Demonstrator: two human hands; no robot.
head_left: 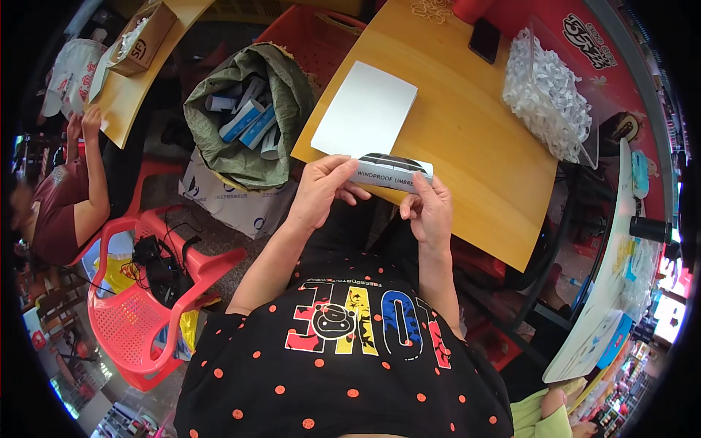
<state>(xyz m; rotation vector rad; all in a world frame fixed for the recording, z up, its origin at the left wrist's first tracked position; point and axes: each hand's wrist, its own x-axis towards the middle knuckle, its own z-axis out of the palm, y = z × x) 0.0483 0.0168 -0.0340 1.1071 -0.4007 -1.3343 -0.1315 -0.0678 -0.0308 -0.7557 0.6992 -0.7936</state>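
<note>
My left hand (326, 190) pinches the left end of a curled printed paper label (387, 172), grey with a black umbrella picture and a pale right end. At its other end, my right hand (429, 208) grips it between thumb and fingers. The label is held level over the near edge of the wooden table (467, 139). Just beyond it lies a stack of white paper sheets (369, 106), blank on top. Whether the label is fully rolled into a tube cannot be made out.
Left of the table, a green woven sack (281, 164) holds several blue and white tubes (255, 128). A clear bin of white paper strips (548, 102) and a phone (484, 41) are on the table. A red plastic chair (128, 321) holds black cables; another person (69, 190) sits left.
</note>
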